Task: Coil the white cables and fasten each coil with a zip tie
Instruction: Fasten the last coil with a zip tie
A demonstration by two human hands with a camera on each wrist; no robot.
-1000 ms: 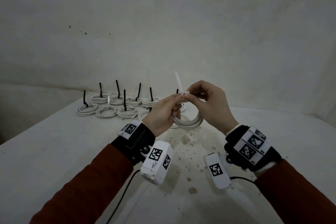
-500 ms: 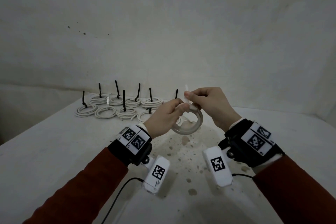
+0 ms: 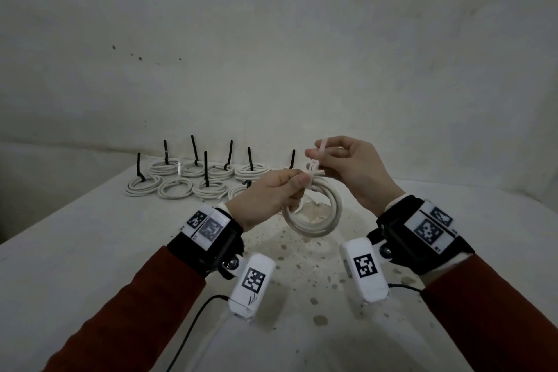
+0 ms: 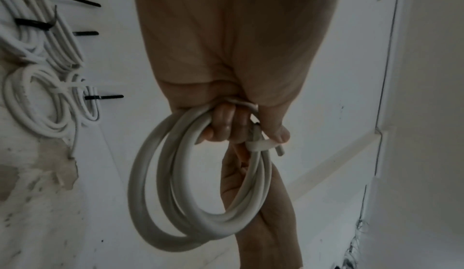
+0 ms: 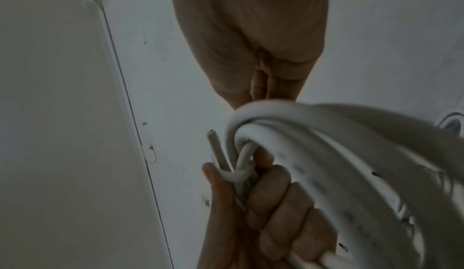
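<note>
A batch of finished coils (image 3: 193,180) lies tied at the table's (image 3: 75,251) far edge while the left hand (image 3: 265,195) grips the current coil (image 3: 314,214) in mid-air and the right hand (image 3: 347,169) pinches its white zip tie's (image 3: 314,167) tail, cinching apparently still underway.

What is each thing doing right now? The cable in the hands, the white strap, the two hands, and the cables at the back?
white cable coil: coiled, held above the table.
white zip tie: looped round the coil, tail pointing up.
left hand: grips the coil beside the tie.
right hand: pinches the tie's tail.
finished coils: lying on the table, most with black ties sticking up.
</note>
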